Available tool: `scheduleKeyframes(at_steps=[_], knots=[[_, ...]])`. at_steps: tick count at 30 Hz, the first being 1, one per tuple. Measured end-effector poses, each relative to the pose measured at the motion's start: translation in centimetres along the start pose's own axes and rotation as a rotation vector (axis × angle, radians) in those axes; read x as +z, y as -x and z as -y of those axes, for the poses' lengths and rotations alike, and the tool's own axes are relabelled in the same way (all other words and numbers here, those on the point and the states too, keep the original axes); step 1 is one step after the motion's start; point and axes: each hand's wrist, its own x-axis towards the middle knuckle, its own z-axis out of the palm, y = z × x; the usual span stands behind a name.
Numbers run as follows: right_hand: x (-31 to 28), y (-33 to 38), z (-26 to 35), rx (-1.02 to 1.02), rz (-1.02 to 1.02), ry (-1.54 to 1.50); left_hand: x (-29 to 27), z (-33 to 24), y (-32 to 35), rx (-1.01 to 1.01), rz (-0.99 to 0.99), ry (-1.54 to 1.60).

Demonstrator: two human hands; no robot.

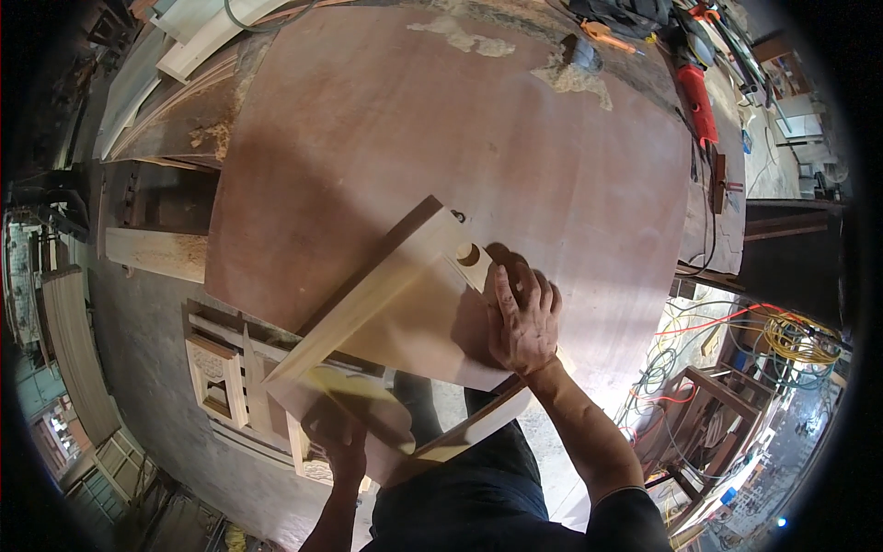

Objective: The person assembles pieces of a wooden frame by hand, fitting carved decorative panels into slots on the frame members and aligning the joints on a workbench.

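Observation:
A pale wooden frame [368, 308] is held at an angle over the near edge of a large brown board. Its top corner has a round hole [467, 254] and a small dark fitting. My right hand [524, 317] is closed over the frame's right side, fingers curled across the rail. At the lower left corner my left hand [338, 437] grips the frame in shadow, its fingers partly hidden. Beside that hand lies a blurred yellowish patch [372, 405] whose kind I cannot make out. A dark-edged rail [474, 421] forms the frame's near side, close to my body.
The brown board [441, 120] covers most of the bench, with sawdust [460, 37] along its far edge. A red power tool [696, 103] lies at the far right. Carved wooden pieces [221, 382] sit at the left. Coiled cables [796, 340] and a wooden stand [722, 419] are at the right.

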Motion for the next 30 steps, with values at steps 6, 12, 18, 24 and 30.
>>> scheduleKeyframes(at_steps=[6,12,18,24,30], knots=[[0.5,-3.1,0.1,-0.013,0.088,0.037,-1.3,0.2,-4.8,0.057,-0.135,-0.353],[1.0,-7.2,0.4,-0.099,0.095,0.051,-4.7,-2.9,-11.3,0.158,-0.139,-0.427],[2.4,-10.8,1.8,-0.193,0.107,0.033,-5.2,-3.4,-12.1,0.154,-0.123,-0.426],[4.6,-15.4,4.2,-0.313,0.092,-0.021,-6.1,-1.6,-12.7,0.055,-0.106,-0.277],[6.5,-17.8,6.4,-0.493,-0.042,-0.123,-7.4,-0.8,-12.5,0.041,-0.062,-0.248]])
